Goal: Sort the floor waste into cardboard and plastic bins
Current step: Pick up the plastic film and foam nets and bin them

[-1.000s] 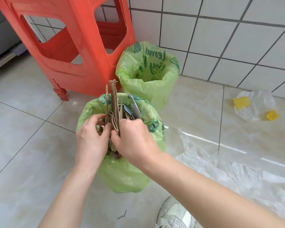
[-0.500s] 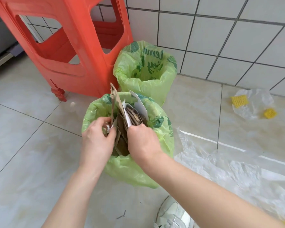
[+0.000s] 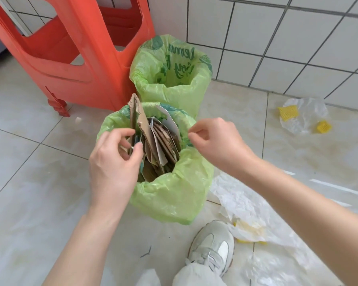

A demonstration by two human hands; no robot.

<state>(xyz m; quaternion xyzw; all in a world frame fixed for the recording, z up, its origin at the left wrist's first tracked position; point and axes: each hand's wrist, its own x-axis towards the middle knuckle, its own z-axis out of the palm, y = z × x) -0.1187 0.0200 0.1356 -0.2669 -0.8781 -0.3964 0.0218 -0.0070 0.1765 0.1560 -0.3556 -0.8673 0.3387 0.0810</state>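
Near bin (image 3: 163, 195) packed with upright cardboard (image 3: 151, 141); left hand (image 3: 114, 162) fingers curled on the cardboard's left edge, right hand (image 3: 217, 141) loosely curled, holding nothing, nearer the plastic sheet (image 3: 246, 205) right of that bin.

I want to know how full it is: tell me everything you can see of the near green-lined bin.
The near bin stands upright on the tiled floor, lined with a thin, wrinkled light-green plastic bag folded out over its rim. It is packed with upright cardboard pieces; one torn strip juts above the rim. The left hand reaches in at its left edge among the cardboard. The right hand hovers over its right rim.
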